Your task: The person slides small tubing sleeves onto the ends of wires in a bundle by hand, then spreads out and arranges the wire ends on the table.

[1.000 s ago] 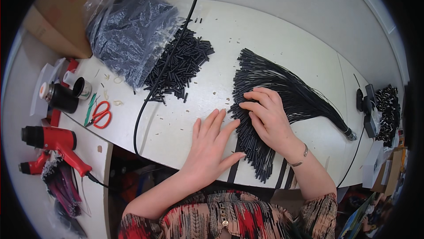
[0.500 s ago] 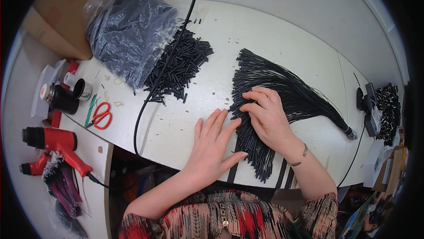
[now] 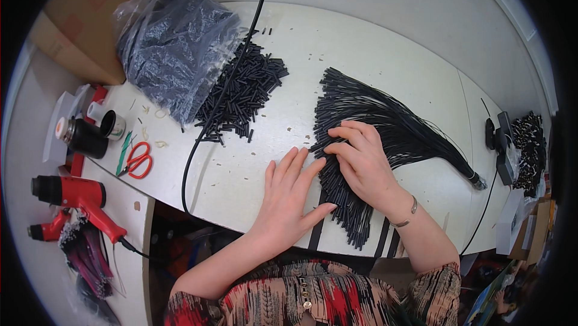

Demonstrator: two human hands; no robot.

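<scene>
A fanned bundle of thin black wires (image 3: 397, 112) lies on the white table, its ends capped with short black sleeves (image 3: 343, 196). My right hand (image 3: 367, 160) rests over the sleeved edge, fingers curled and thumb close to the index finger around wire ends; the exact grip is partly hidden. My left hand (image 3: 289, 193) lies nearly flat just left of the bundle, fingers stretched and thumb apart, its index fingertip touching the sleeved ends. Left of it, a heap of loose black tube pieces (image 3: 253, 82) spills beside a clear plastic bag (image 3: 180, 49) full of more.
A black cable (image 3: 232, 82) hangs across the heap. At left are red-handled scissors (image 3: 139, 160), a dark bottle (image 3: 84, 138), a red heat gun (image 3: 84, 196) and a cardboard box (image 3: 90, 25). At right stands a black device (image 3: 504, 148) near more bundled black pieces (image 3: 530, 151).
Both hands have shifted very slightly left and stay at the sleeved edge. The whole view has moved a little; nothing else visibly differs.
</scene>
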